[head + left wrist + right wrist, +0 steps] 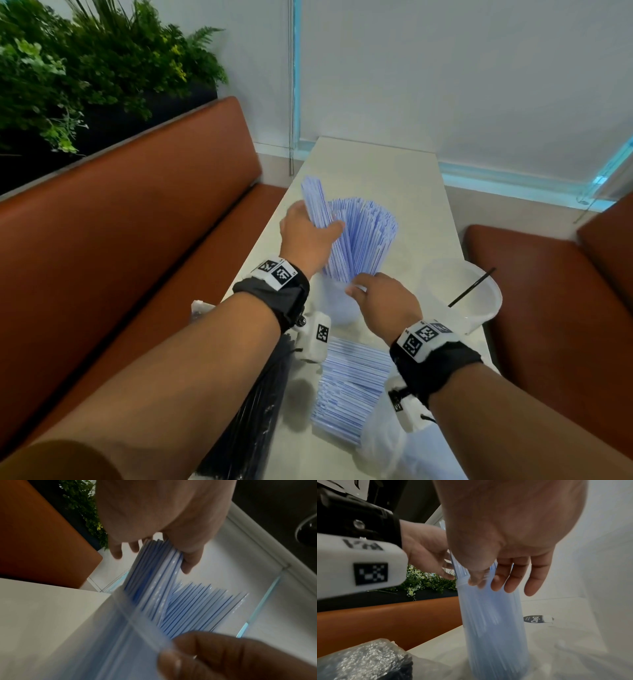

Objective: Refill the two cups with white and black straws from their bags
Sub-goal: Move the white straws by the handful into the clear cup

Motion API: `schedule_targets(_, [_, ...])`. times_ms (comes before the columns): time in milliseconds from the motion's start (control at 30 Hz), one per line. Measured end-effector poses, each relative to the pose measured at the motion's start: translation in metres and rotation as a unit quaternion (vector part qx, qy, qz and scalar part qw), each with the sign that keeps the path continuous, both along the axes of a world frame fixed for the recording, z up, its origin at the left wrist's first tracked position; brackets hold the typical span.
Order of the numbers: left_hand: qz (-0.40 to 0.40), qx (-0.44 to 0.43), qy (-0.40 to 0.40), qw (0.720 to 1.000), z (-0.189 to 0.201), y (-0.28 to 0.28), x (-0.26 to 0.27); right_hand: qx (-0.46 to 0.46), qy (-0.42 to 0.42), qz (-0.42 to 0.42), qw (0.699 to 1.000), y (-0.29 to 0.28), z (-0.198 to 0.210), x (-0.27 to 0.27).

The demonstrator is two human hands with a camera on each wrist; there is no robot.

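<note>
My left hand (318, 226) grips a bundle of white, blue-striped straws (315, 202) and holds it tilted over the clear cup (334, 308). That cup is packed with white straws (368, 236) fanning out above its rim. In the left wrist view the bundle (154, 572) sits between thumb and fingers. My right hand (493, 582) pinches the cup's rim (462, 580), thumb on one side and fingers on the other. A second clear cup (479, 308) to the right holds a single black straw (472, 287).
The open bag of white straws (352, 383) lies near me on the pale table (394, 178), with the bag of black straws (253, 411) to its left. Orange bench seats (137, 219) flank the table. Plants (85, 61) stand behind the left bench.
</note>
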State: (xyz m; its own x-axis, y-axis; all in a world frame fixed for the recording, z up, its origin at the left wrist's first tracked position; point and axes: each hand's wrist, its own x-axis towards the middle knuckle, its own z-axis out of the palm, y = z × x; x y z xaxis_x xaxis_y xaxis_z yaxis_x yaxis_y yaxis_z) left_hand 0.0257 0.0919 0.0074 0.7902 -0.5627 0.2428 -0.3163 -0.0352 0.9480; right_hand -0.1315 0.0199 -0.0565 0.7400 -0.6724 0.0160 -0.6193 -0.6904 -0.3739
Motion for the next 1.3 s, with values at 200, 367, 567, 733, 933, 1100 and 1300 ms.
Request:
schedule_targets(200, [-0.057,0.044,-0.054,0.996,-0.005,0.000,-0.001,-0.001,0.008,0.004,1.000,0.002,0.002,-0.002])
schedule_targets(367, [-0.020,0.016,-0.202,0.979,0.017,-0.005,0.005,0.009,0.006,-0.005,1.000,0.001,0.004,0.000])
schedule_targets(567, [-0.093,0.261,-0.454,0.847,0.006,-0.013,0.010,0.018,0.005,-0.010,1.000,0.002,0.004,0.001])
schedule_targets(733, [-0.076,0.286,-0.493,0.819,0.007,-0.015,0.014,0.024,0.001,-0.008,1.000,0.002,0.005,0.001])
schedule_targets(933, [-0.068,0.259,-0.436,0.859,0.021,0.002,0.009,0.015,-0.010,0.015,1.000,0.007,0.011,-0.012])
schedule_targets(1100, [-0.037,0.101,-0.393,0.913,0.032,0.034,-0.006,-0.044,0.059,-0.092,0.993,0.016,0.001,-0.050])
schedule_targets(1300, [-0.097,0.032,-0.416,0.904,0.008,0.063,-0.052,0.019,0.215,-0.160,0.963,0.018,-0.021,-0.080])
